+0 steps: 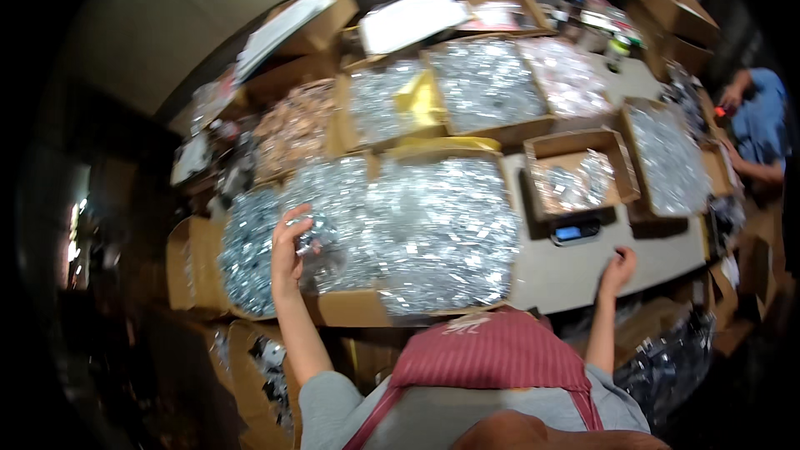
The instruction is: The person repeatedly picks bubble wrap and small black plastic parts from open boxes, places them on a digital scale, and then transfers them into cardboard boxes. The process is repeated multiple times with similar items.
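Observation:
My left hand (291, 254) is raised over the boxes on the left, its fingers curved around a clear, shiny packet (323, 237) with bluish glints; motion blur hides the details. Beneath it lies a heap of small clear, silvery packets (342, 187). A larger heap of silvery packets (446, 233) fills the box to its right. My right hand (617, 271) hovers near the table's front edge with its fingers curled; I cannot make out anything in them. Beyond that hand sits a small digital scale (575, 233) with a lit blue display, beside an open cardboard box (540, 197) partly filled with shiny packets.
Bluish packets (250, 250) fill a box at far left. Coppery packets (293, 129), silvery packets (487, 83) and pinkish packets (567, 75) stand behind. Another box of clear packets (667, 158) is at right, near a person in blue (762, 117). Open cartons (250, 367) stand below the table.

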A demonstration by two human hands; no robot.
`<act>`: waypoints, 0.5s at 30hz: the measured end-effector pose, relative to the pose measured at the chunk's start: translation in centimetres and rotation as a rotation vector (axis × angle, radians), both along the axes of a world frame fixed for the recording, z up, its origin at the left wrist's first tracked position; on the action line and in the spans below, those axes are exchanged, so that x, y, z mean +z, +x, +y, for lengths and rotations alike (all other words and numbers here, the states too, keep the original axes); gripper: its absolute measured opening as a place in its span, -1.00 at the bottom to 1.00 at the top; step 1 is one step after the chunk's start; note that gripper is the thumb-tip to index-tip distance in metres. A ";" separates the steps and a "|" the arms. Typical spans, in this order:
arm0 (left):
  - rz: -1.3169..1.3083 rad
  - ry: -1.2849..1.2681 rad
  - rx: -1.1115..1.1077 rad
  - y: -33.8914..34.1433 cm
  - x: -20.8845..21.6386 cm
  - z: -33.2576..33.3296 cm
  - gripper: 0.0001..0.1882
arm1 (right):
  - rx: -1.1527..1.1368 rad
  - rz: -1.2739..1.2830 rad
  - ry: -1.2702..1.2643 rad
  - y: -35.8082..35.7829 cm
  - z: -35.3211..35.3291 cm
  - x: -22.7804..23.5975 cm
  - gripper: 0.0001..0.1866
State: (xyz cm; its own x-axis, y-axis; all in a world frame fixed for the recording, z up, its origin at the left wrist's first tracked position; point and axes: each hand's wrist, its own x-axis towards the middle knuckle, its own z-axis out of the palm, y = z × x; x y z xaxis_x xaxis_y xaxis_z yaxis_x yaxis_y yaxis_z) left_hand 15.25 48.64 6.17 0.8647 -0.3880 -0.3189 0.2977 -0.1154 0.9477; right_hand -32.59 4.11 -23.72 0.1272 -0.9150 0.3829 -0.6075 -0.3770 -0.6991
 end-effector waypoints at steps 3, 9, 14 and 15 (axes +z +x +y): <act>0.076 -0.071 -0.461 -5.0 -1.3 -10.8 -0.45 | -0.062 0.001 0.008 0.3 -0.6 1.2 -0.82; 0.163 -0.308 -0.695 -13.2 0.2 -25.0 -0.39 | -0.008 -0.066 0.034 0.9 0.2 3.5 -0.85; 0.237 -0.321 -0.564 -15.2 -1.2 -19.8 -0.52 | 0.137 -0.068 0.055 -0.3 0.0 2.8 -0.89; 0.271 -0.274 -0.532 -15.8 -1.9 -17.3 -0.54 | 0.168 -0.057 0.066 0.1 0.4 3.4 -0.88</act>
